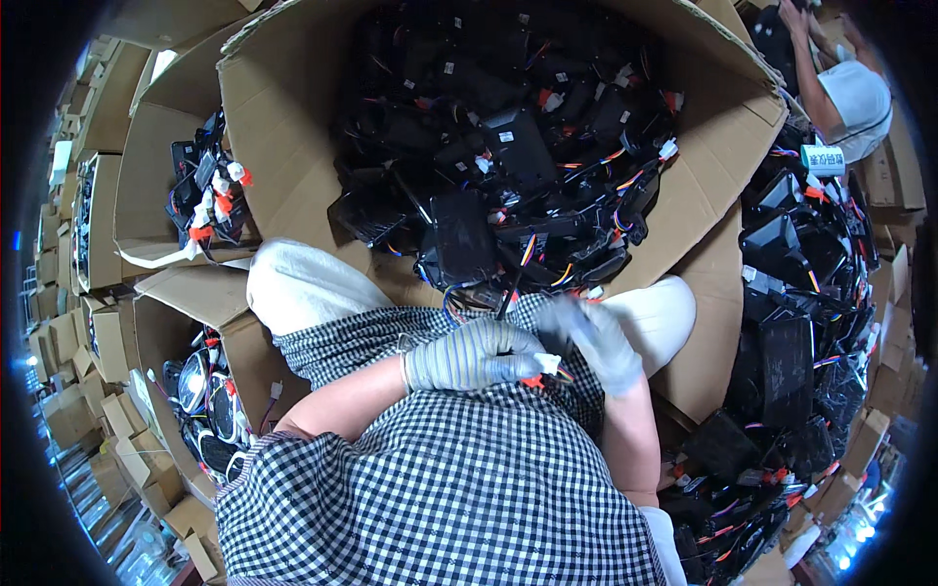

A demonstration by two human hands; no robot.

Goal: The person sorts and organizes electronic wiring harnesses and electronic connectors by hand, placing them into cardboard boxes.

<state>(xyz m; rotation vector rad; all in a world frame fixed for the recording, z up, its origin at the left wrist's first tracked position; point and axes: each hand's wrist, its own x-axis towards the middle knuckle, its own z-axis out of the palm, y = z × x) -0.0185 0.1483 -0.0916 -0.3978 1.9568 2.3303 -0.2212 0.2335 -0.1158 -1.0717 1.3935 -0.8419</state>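
Note:
My left hand, in a striped grey work glove, is closed over my lap. A white wire connector sticks out at its fingertips, with an orange-red piece just below and thin coloured wires to the right. My right hand, gloved too, is beside the connector and smeared by motion, so its fingers cannot be read. Just beyond both hands stands a large open cardboard box heaped with black plastic units that trail coloured wires and white plugs.
Black wired units pile up along my right. At left, one carton holds plugs and cables; a nearer one holds white-rimmed oval parts. Another person works at the far right. Stacked cartons stand along the left edge.

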